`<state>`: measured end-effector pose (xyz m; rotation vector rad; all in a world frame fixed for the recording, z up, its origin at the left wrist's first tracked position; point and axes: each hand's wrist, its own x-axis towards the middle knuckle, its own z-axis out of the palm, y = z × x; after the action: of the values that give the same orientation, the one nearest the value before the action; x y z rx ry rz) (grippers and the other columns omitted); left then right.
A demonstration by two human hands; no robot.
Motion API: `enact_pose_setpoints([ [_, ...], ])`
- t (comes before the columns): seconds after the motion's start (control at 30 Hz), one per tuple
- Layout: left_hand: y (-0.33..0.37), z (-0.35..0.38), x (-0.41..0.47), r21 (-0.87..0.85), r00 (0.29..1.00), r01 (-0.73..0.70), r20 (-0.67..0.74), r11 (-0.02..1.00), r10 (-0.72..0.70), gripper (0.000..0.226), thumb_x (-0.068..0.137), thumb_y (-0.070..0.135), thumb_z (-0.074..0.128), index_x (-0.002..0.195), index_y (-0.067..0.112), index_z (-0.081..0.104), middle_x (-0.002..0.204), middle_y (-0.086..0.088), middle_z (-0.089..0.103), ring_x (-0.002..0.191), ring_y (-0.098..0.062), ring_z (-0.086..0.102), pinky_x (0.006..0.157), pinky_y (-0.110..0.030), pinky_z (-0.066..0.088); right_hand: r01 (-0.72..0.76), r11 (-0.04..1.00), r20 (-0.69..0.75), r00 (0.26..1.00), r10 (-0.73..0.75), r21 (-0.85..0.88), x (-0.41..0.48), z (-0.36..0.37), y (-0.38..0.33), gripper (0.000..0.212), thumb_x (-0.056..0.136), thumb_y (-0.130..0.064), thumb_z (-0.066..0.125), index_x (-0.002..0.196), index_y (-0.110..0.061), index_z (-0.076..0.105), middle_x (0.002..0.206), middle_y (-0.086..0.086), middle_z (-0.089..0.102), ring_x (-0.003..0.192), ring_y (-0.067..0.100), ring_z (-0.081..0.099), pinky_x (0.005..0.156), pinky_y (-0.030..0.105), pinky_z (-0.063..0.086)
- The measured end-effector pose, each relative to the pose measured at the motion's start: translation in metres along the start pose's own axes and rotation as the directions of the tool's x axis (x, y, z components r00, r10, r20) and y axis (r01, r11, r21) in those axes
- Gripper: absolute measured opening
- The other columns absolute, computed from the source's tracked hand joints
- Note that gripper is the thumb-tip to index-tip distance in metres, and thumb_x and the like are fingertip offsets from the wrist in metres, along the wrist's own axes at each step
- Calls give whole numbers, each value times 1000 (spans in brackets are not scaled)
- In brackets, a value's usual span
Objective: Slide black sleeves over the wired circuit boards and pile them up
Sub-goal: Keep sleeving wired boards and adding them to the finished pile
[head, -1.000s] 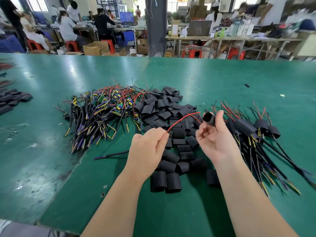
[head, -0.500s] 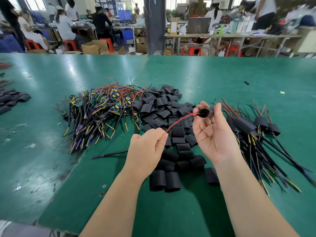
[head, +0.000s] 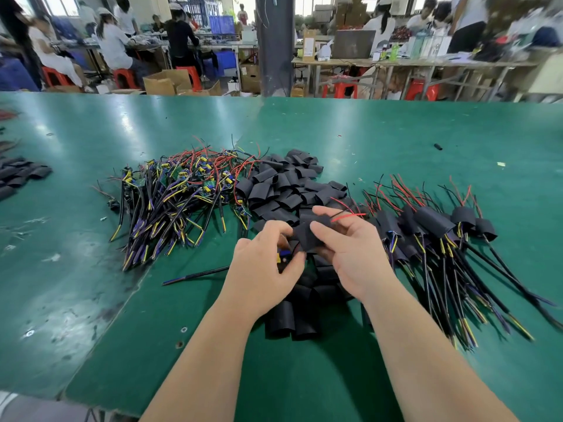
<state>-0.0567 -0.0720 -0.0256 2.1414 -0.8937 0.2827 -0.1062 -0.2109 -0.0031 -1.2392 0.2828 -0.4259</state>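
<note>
My right hand [head: 350, 254] grips a black sleeve [head: 309, 236] over the middle of the table, and a red wire [head: 348, 217] sticks out of the sleeve's far end. My left hand [head: 265, 269] pinches a wired circuit board [head: 283, 256] at the sleeve's near end; only its blue and yellow parts show. A heap of bare wired boards [head: 176, 196] lies to the left. Loose black sleeves [head: 286, 187] are piled in the centre. Sleeved boards [head: 432, 233] with trailing wires lie stacked at the right.
The green table [head: 396, 141] has a seam running diagonally at the left. More black sleeves [head: 21, 175] lie at the far left edge. A single black cable [head: 195, 275] lies left of my left hand. People work at benches beyond the table.
Both hands have come together. The sleeve in my right hand has slid down along the red wire toward the board held in my left hand.
</note>
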Motion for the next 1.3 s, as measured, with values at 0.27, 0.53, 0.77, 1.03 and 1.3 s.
enact_pose_setpoints([
  [0.27, -7, -8, 0, -87, 994, 113, 3, 990, -113, 37, 97, 39, 37, 89, 19, 66, 57, 12, 61, 50, -5, 49, 70, -35, 39, 95, 946, -180, 983, -40, 309, 7, -17, -12, 20, 91, 3, 57, 97, -13, 66, 73, 2, 68, 73, 11, 70, 61, 20, 54],
  [0.53, -9, -7, 1, -139, 999, 39, -22, 990, -42, 22, 99, 17, 49, 80, 18, 61, 49, -3, 45, 44, -17, 31, 52, -17, 22, 42, 939, 8, 999, -47, 341, 6, -17, -13, 27, 82, 7, 60, 97, -14, 66, 94, 8, 70, 74, 12, 63, 59, 20, 49],
  [0.77, -3, -10, 2, -340, 989, 129, -22, 932, -145, 29, 99, 16, 46, 73, 24, 56, 51, 11, 42, 46, -6, 31, 47, -17, 26, 50, 947, 238, 962, -131, 318, 2, -18, -14, 23, 75, -3, 66, 90, -19, 70, 100, 5, 70, 72, 8, 59, 61, 17, 47],
  [1.03, 3, -14, 3, -439, 987, 155, 115, 885, -115, 32, 101, 28, 44, 88, 29, 73, 44, 10, 28, 45, -5, 28, 48, -17, 24, 10, 939, 279, 954, -112, 344, 4, -21, -11, 29, 68, -12, 72, 97, -14, 72, 99, 8, 72, 78, 9, 65, 64, 16, 50],
  [1.3, 2, -22, 3, -698, 962, 245, 259, 673, -81, 33, 93, 33, 45, 79, 24, 73, 52, 9, 26, 52, -10, 20, 49, -20, 19, -21, 946, 191, 981, -43, 323, 3, -19, -14, 25, 80, -17, 61, 104, -10, 62, 96, 11, 73, 55, 5, 55, 57, 15, 49],
])
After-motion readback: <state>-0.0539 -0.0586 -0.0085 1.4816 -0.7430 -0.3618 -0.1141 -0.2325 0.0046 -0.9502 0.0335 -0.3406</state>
